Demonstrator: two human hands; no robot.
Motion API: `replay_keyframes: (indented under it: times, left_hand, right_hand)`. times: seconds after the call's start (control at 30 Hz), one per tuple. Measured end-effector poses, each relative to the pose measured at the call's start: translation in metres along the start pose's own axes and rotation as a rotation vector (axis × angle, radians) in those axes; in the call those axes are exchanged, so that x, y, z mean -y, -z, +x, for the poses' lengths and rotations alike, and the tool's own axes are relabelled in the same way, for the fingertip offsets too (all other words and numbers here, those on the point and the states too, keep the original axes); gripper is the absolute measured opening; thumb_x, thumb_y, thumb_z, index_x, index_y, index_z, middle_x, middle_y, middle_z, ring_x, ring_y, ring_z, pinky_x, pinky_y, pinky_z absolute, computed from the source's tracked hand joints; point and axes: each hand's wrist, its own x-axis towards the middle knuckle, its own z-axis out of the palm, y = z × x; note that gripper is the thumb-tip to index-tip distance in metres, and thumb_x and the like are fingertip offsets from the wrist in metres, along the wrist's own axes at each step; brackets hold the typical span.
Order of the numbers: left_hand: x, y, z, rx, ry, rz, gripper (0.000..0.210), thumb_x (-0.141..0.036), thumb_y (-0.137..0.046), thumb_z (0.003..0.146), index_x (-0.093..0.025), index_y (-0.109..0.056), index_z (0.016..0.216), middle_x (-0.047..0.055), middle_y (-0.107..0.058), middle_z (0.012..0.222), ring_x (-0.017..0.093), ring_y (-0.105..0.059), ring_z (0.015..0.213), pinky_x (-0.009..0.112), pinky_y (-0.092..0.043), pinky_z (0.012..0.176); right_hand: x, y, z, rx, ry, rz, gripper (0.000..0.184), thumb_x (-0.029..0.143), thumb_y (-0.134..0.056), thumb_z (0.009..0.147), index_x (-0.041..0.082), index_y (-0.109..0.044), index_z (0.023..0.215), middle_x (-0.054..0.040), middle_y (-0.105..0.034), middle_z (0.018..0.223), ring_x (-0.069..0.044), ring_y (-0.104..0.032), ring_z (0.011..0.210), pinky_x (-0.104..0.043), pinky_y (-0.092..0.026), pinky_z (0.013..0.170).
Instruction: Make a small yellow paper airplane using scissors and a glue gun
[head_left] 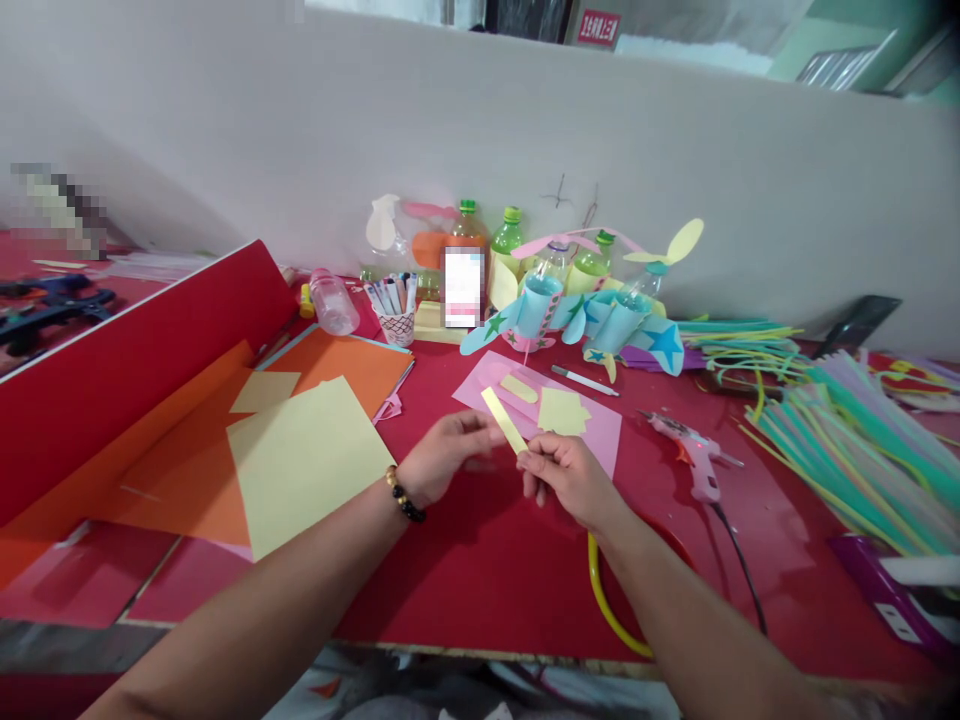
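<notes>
My right hand (568, 473) pinches the lower end of a narrow pale yellow paper strip (501, 414) between thumb and fingers. The strip tilts up to the left. My left hand (448, 450), with a beaded bracelet at the wrist, is just left of the strip; its fingers are loosely bent, apart and blurred at the tips, with nothing seen in them. Beyond both hands, a pink paper sheet (606, 440) bears a cut yellow paper piece (562, 412) and a small rounded yellow strip (520, 388).
Yellow paper (315, 470) lies over orange sheets (187, 490) at left. A glue gun (696, 455) and a white pen (585, 380) rest at right. Behind stand a marker cup (395, 325) and paper-decorated bottle planes (540, 305). Plastic strips (862, 440) pile up far right.
</notes>
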Motion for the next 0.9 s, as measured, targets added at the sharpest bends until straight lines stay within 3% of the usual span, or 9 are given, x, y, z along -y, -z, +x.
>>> replay_keyframes:
  times: [0.1,0.27,0.47,0.63,0.77,0.9]
  left_hand:
    - [0.009,-0.011,-0.002,0.144,-0.003,0.049,0.029,-0.037,-0.074,0.07,-0.011,-0.066,0.08,0.005,-0.065,0.077,0.012,-0.058,0.068,0.024,-0.047,0.066]
    - [0.013,-0.008,0.001,0.109,-0.049,0.095,0.028,-0.038,-0.073,0.071,-0.011,-0.064,0.069,0.002,-0.062,0.066,0.008,-0.052,0.058,0.02,-0.043,0.06]
    - [0.012,0.0,0.004,0.03,-0.018,0.083,0.03,-0.037,-0.076,0.067,-0.011,-0.062,0.069,0.001,-0.059,0.068,0.01,-0.056,0.062,0.025,-0.05,0.064]
    - [0.015,0.005,0.009,-0.017,-0.014,0.108,0.03,-0.035,-0.075,0.068,-0.012,-0.057,0.067,0.0,-0.057,0.066,0.007,-0.053,0.056,0.024,-0.052,0.063]
    - [0.014,0.006,0.01,-0.023,0.007,0.103,0.024,-0.031,-0.071,0.073,-0.013,-0.055,0.073,0.001,-0.059,0.07,0.007,-0.054,0.056,0.027,-0.055,0.061]
    - [0.015,0.005,0.01,-0.033,0.0,0.109,0.018,-0.024,-0.067,0.077,-0.014,-0.052,0.074,0.003,-0.062,0.073,0.008,-0.056,0.058,0.027,-0.056,0.059]
  right_hand:
    - [0.0,-0.001,0.002,0.045,0.005,-0.038,0.027,0.033,-0.055,0.086,0.016,-0.056,0.065,0.0013,-0.063,0.053,-0.008,-0.053,0.041,-0.02,-0.041,0.044]
    - [-0.003,0.0,0.003,0.048,-0.005,-0.073,0.027,0.038,-0.051,0.088,0.016,-0.059,0.074,0.0013,-0.063,0.053,-0.009,-0.053,0.039,-0.02,-0.04,0.042]
    - [-0.004,0.008,0.002,-0.198,0.096,-0.109,0.031,0.042,-0.051,0.088,0.017,-0.057,0.072,0.0014,-0.061,0.052,-0.01,-0.053,0.039,-0.02,-0.041,0.042]
    - [0.008,0.022,-0.005,-0.375,0.235,-0.334,0.031,0.041,-0.052,0.088,0.018,-0.057,0.068,0.0003,-0.062,0.056,-0.011,-0.056,0.044,-0.022,-0.043,0.047]
    - [0.011,0.033,-0.04,-0.495,0.227,-0.629,0.024,0.038,-0.052,0.088,0.019,-0.06,0.076,0.0005,-0.062,0.058,-0.013,-0.058,0.049,-0.024,-0.043,0.051]
    - [-0.023,0.036,-0.1,-0.589,0.179,-0.956,0.022,0.037,-0.051,0.088,0.019,-0.061,0.08,-0.0021,-0.066,0.067,-0.016,-0.061,0.057,-0.027,-0.044,0.055]
